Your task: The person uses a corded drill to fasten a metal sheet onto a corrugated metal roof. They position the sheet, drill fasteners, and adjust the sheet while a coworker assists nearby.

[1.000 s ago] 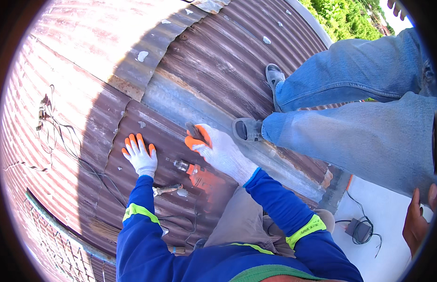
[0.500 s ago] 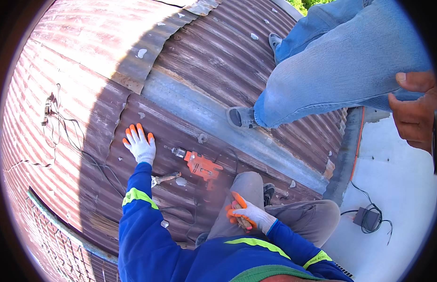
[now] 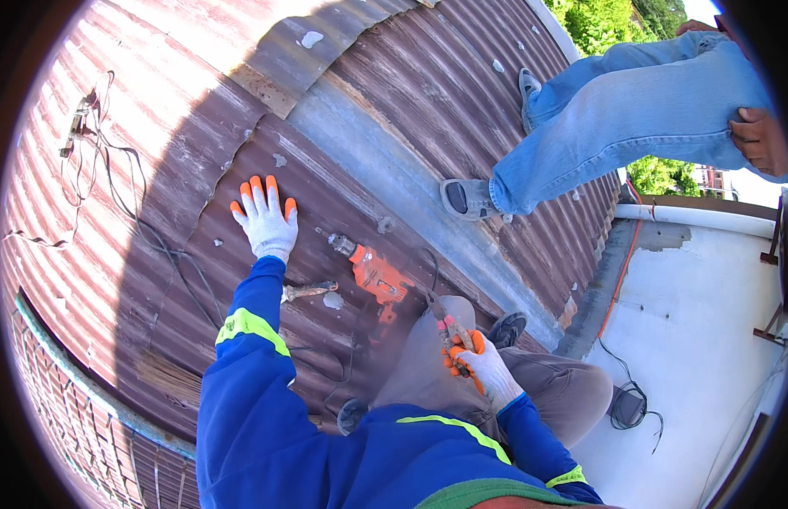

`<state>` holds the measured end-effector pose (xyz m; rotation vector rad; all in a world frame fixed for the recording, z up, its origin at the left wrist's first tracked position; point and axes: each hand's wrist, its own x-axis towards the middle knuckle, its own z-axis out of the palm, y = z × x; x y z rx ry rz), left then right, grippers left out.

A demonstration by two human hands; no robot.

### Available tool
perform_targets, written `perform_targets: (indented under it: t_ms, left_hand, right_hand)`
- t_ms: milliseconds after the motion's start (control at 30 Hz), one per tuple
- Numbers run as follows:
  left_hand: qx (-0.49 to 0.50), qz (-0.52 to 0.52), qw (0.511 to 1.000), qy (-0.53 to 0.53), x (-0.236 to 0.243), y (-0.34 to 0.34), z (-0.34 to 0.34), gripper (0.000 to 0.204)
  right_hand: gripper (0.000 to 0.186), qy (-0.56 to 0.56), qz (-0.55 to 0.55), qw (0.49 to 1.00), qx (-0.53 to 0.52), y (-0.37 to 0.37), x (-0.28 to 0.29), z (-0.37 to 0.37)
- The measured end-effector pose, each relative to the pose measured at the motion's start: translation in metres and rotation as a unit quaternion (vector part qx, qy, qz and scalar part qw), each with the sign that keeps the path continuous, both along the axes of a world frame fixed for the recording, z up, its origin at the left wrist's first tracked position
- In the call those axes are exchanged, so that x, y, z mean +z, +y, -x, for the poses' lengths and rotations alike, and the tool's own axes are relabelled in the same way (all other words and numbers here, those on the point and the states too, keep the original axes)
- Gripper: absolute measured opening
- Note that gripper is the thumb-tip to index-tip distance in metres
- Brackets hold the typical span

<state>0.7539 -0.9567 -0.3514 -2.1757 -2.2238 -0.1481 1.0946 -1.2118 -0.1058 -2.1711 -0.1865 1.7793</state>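
Observation:
My left hand [image 3: 268, 222], in a white glove with orange fingertips, lies flat with fingers spread on the brown corrugated roof sheet [image 3: 326, 182]. In my right hand [image 3: 487, 371], gloved alike, is a pair of pliers [image 3: 449, 332] with worn, stained handles, held above my bent leg with the jaws pointing up and away. Between my hands an orange power drill [image 3: 379, 276] rests on the sheet, its chuck toward my left hand. A worn-handled tool [image 3: 313, 289] lies by my left wrist; its kind is unclear.
Another person in jeans [image 3: 614, 127] stands at the right, one shoe on the grey metal strip [image 3: 385, 157]. Dark cables [image 3: 169, 250] run across the roof at left. A metal grille [image 3: 97, 416] lies at lower left. A white lower surface [image 3: 682, 314] lies right.
My right hand has lifted and turned, bringing the pliers into clearer view. My left hand stays flat on the roof. The view has shifted, and the other person appears farther off.

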Motion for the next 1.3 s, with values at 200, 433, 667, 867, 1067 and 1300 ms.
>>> perform_targets:
  t_ms: [200, 433, 667, 867, 1067, 1300]
  left_hand:
    - [-0.004, -0.026, 0.999, -0.024, -0.004, -0.001, 0.002, 0.075]
    - [0.022, -0.006, 1.000, -0.012, -0.008, 0.005, -0.004, 0.077]
    - [0.024, 0.016, 0.999, -0.030, -0.005, 0.014, -0.006, 0.076]
    - [0.017, 0.002, 0.999, -0.038, -0.003, 0.015, -0.006, 0.078]
    - [0.044, 0.049, 0.997, -0.035, 0.001, 0.015, -0.003, 0.079]
    - [0.052, 0.050, 0.996, -0.046, 0.006, 0.015, -0.006, 0.075]
  right_hand:
    - [0.029, 0.101, -0.123, 0.987, -0.036, 0.081, -0.014, -0.024]
    - [0.040, -0.018, -0.405, 0.898, 0.173, 0.385, -0.074, -0.038]
    - [0.050, -0.255, -0.352, 0.790, 0.433, 0.589, -0.112, 0.008]
    - [0.051, -0.252, -0.446, 0.707, 0.488, 0.594, -0.097, -0.016]
    - [0.045, -0.261, -0.329, 0.714, 0.560, 0.602, -0.164, 0.015]
    - [0.038, 0.119, -0.276, 0.926, 0.230, 0.531, -0.201, -0.049]
